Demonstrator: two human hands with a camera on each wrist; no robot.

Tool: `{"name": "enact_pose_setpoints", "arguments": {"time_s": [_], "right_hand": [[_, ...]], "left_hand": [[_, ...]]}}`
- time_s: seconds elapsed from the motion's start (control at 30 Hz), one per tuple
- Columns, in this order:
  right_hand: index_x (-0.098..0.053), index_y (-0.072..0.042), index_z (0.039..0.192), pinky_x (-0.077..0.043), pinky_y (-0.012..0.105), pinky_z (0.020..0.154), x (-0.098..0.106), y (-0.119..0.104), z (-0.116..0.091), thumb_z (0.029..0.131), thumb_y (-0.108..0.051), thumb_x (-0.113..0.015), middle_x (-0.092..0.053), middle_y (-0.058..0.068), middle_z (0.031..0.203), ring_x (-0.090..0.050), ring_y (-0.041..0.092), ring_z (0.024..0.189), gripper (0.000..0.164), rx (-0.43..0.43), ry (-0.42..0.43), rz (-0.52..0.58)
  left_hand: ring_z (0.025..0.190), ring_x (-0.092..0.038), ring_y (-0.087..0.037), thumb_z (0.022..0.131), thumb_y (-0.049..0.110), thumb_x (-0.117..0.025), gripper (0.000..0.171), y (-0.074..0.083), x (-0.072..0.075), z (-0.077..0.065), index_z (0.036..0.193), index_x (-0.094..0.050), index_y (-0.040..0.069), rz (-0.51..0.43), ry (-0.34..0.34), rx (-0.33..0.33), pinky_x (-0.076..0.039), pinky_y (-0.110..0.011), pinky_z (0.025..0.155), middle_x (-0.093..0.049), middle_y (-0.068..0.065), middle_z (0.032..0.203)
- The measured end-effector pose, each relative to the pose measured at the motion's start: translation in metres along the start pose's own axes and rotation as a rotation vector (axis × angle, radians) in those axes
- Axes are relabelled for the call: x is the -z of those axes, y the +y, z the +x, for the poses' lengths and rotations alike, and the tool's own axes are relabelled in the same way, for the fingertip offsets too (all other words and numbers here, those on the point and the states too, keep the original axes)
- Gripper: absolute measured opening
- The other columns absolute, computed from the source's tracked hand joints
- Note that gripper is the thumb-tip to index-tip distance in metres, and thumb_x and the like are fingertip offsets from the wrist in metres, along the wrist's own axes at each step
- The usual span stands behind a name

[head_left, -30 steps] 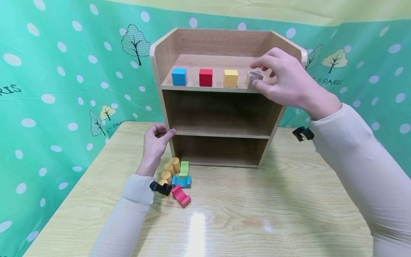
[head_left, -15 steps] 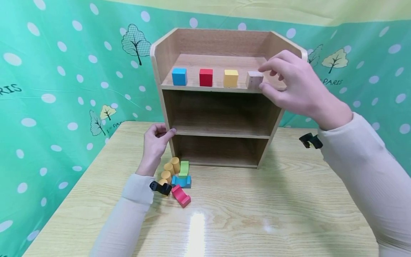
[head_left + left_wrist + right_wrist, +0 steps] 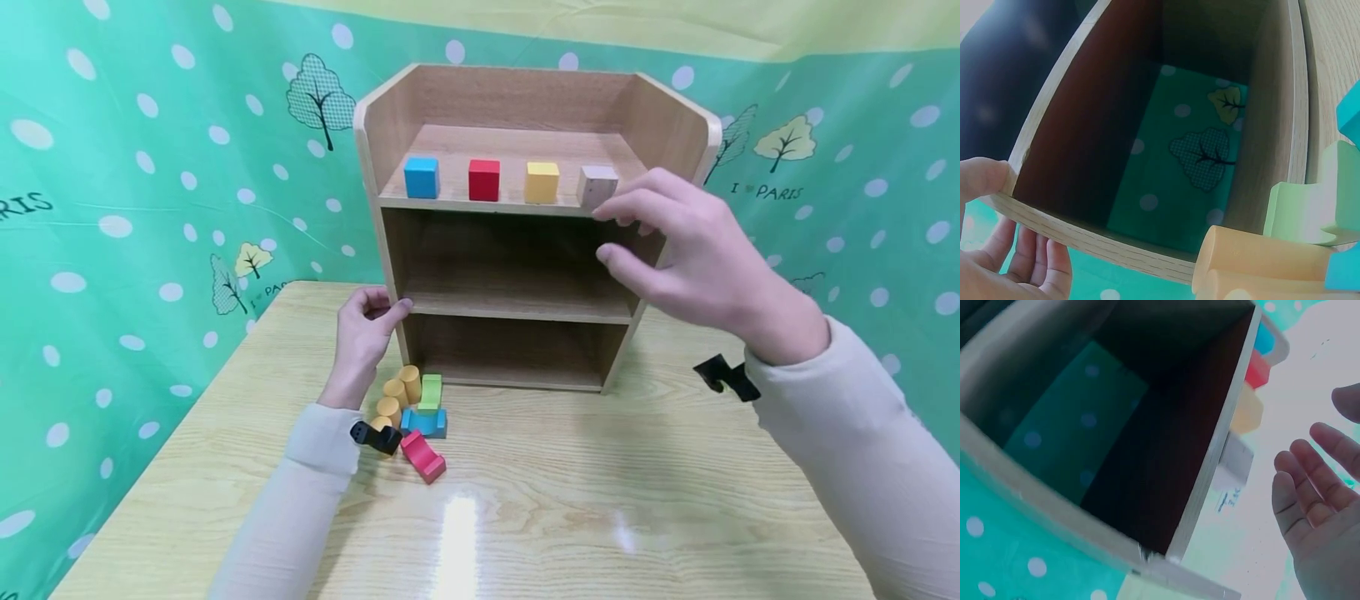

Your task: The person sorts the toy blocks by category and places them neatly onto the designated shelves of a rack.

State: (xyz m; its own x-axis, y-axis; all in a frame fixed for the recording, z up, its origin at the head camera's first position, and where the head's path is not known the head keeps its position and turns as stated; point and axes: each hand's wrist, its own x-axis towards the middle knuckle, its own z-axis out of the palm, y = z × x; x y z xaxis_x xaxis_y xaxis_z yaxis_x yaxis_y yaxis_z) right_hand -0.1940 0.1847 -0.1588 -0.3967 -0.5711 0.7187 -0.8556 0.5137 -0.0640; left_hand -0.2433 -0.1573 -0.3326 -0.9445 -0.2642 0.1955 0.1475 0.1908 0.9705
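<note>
Wooden shelf [image 3: 525,98] | left hand [image 3: 362,333] grips its side | right hand [image 3: 690,254], fingers parted, near pale cube [image 3: 597,185]

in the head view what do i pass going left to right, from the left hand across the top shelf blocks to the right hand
left hand gripping the shelf unit → blue cube → red cube → yellow cube → pale greyish cube → right hand

The head view is bright, white glare streaking the surface [image 3: 540,475], with shadow inside the shelf [image 3: 517,283]; both wrist views darken there, the right one hazy and washed out.
</note>
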Motion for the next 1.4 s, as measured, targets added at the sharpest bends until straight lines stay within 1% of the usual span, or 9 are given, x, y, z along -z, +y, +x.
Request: {"name": "enact_pose_setpoints", "arguments": {"time_s": [0.13,0.27,0.4,0.5,0.7,0.83,1.03,1.2,1.4], "right_hand": [[-0.067,-0.001,0.106,-0.04,0.021,0.083,-0.008,-0.007,-0.006,0.08,-0.007,-0.069,-0.062,0.008,0.105,-0.054,0.016,0.093,0.027,0.058,-0.022,0.025],[-0.066,-0.001,0.107,-0.041,0.022,0.086,-0.017,-0.012,-0.011,0.082,-0.01,-0.068,-0.062,0.007,0.108,-0.055,0.017,0.099,0.027,0.082,-0.041,0.05],[-0.066,-0.002,0.107,-0.041,0.021,0.08,-0.025,-0.016,-0.015,0.082,-0.011,-0.069,-0.062,0.005,0.108,-0.055,0.015,0.097,0.027,0.077,-0.043,0.08],[-0.066,-0.003,0.107,-0.042,0.022,0.079,-0.032,-0.016,-0.018,0.082,-0.011,-0.068,-0.061,0.005,0.108,-0.055,0.015,0.096,0.026,0.073,-0.042,0.105],[-0.066,-0.004,0.106,-0.044,0.023,0.083,-0.047,-0.014,-0.024,0.082,-0.011,-0.069,-0.062,0.004,0.106,-0.057,0.014,0.097,0.025,0.076,-0.038,0.152],[-0.066,-0.005,0.106,-0.044,0.023,0.086,-0.059,-0.013,-0.028,0.082,-0.011,-0.069,-0.061,0.002,0.106,-0.057,0.012,0.097,0.025,0.072,-0.042,0.191],[-0.065,-0.007,0.106,-0.046,0.026,0.082,-0.073,-0.014,-0.033,0.083,-0.01,-0.07,-0.06,-0.002,0.107,-0.057,0.014,0.093,0.024,0.054,-0.059,0.26],[-0.065,-0.009,0.107,-0.045,0.026,0.078,-0.083,-0.013,-0.037,0.083,-0.012,-0.069,-0.06,-0.004,0.105,-0.054,0.015,0.089,0.025,0.053,-0.072,0.271],[-0.065,-0.009,0.107,-0.045,0.024,0.079,-0.095,-0.015,-0.042,0.083,-0.012,-0.069,-0.06,-0.003,0.103,-0.054,0.013,0.089,0.024,0.034,-0.087,0.286]], "left_hand": [[0.099,-0.05,-0.022,0.085,0.032,-0.073,0.044,0.0,0.0,0.0,0.116,-0.054,0.007,0.001,0.0,0.0,-0.045,-0.03,0.086,-0.054,-0.007,0.108],[0.098,-0.051,-0.022,0.085,0.031,-0.073,0.043,0.0,0.0,0.0,0.116,-0.055,0.007,-0.002,-0.001,-0.009,-0.045,-0.03,0.085,-0.054,-0.007,0.108],[0.098,-0.051,-0.022,0.085,0.032,-0.073,0.043,0.0,0.0,0.0,0.115,-0.055,0.007,0.001,-0.001,-0.013,-0.045,-0.03,0.085,-0.054,-0.007,0.107],[0.098,-0.05,-0.022,0.085,0.032,-0.073,0.043,-0.001,0.0,0.0,0.115,-0.055,0.007,0.003,-0.001,-0.01,-0.045,-0.03,0.085,-0.054,-0.007,0.107],[0.098,-0.051,-0.021,0.085,0.031,-0.073,0.042,-0.001,-0.001,0.0,0.115,-0.055,0.008,0.0,-0.001,-0.01,-0.046,-0.029,0.085,-0.054,-0.007,0.107],[0.096,-0.052,-0.021,0.084,0.029,-0.074,0.041,-0.001,-0.001,0.0,0.113,-0.056,0.006,-0.007,0.009,-0.021,-0.046,-0.028,0.082,-0.055,-0.007,0.105],[0.093,-0.053,-0.02,0.084,0.027,-0.074,0.038,0.0,-0.002,0.001,0.11,-0.057,0.005,-0.019,0.02,-0.026,-0.046,-0.026,0.079,-0.056,-0.006,0.101],[0.093,-0.053,-0.02,0.084,0.027,-0.074,0.039,0.0,-0.002,0.001,0.11,-0.057,0.005,-0.021,0.017,-0.029,-0.046,-0.026,0.079,-0.056,-0.006,0.101],[0.093,-0.052,-0.02,0.084,0.026,-0.075,0.037,0.0,-0.002,0.001,0.109,-0.057,0.005,-0.035,0.015,-0.025,-0.046,-0.026,0.079,-0.056,-0.005,0.1]]}}
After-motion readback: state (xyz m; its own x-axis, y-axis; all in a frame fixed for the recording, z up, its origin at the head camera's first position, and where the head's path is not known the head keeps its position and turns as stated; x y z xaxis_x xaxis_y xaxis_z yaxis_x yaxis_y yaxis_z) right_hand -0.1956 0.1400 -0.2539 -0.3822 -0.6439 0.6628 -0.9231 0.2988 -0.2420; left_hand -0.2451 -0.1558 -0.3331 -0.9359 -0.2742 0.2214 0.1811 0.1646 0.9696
